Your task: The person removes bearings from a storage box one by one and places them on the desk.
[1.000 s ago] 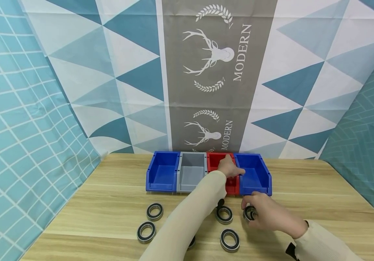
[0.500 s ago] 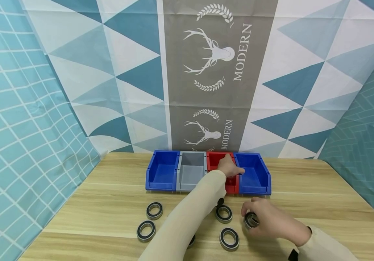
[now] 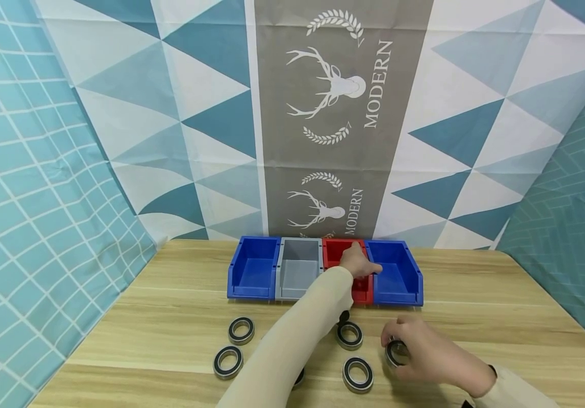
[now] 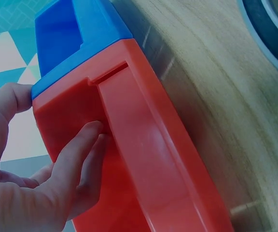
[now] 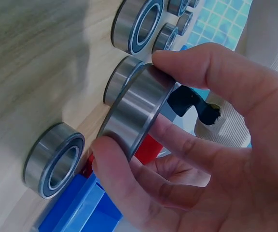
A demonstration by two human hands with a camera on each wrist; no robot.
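Note:
My left hand [image 3: 357, 262] reaches into the red bin [image 4: 129, 121]. In the left wrist view its fingers [image 4: 78, 150] extend inside, with nothing visible between them, and the thumb lies at the wall beside the right-hand blue bin [image 3: 395, 277]. My right hand [image 3: 420, 351] pinches a ball bearing [image 5: 136, 108] by its outer rim, between thumb and fingers. It is tilted and appears raised off the table. Another bearing [image 5: 54, 159] stands on the table near it in the right wrist view; the right hand hides it in the head view.
A grey bin [image 3: 300, 272] and a left-hand blue bin [image 3: 255, 272] complete the row at the back. Loose bearings lie in front: two at left [image 3: 241, 331], two between the arms [image 3: 350, 335], one partly under the left sleeve [image 3: 277, 351]. A patterned cloth [image 3: 211, 113] hangs behind.
My right hand has shifted slightly right and toward me, with the bearing turning and lifting in its grip. My left hand has stayed at the red bin.

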